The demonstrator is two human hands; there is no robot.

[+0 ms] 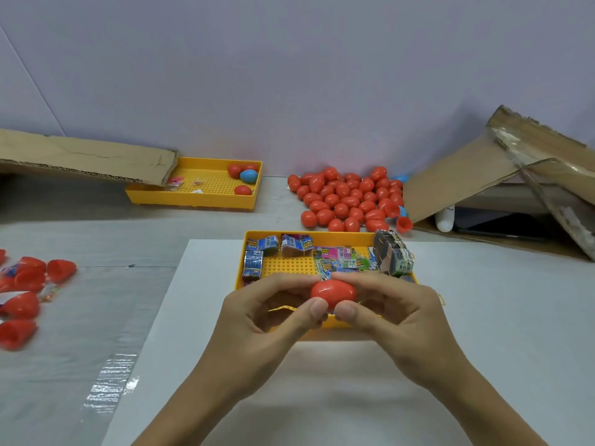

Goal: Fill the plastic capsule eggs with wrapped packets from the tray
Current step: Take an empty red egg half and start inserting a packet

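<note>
Hands gripped one red capsule egg (pixel 334 291) from both ends, left hand (pixel 262 312) and right hand (pixel 397 313), above the yellow tray (pixel 286 263); we noted wrapped packets (pixel 346 259) inside it.

Closed red egg (pixel 334 291) lying sideways above yellow tray (pixel 341 236), printed packets (pixel 344 259) inside

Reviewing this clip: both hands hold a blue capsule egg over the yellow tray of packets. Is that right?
Not quite. The capsule egg is red, not blue, as the head view shows. Both hands, left and right, do hold it over the yellow tray of packets.
</note>
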